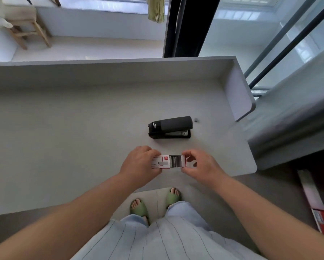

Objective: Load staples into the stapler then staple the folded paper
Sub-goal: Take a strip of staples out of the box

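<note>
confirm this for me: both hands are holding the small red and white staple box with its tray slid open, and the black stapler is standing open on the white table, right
Not quite. In the head view the black stapler lies closed on the white table, untouched. The rest holds: the left hand and right hand hold the small red and white staple box, tray slid open.

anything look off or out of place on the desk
One small thing: a tiny dark bit lies loose on the desk just right of the stapler; too small to identify. No folded paper is in view. Both hands, left and right, hold the staple box, its tray slid partly out.
</note>
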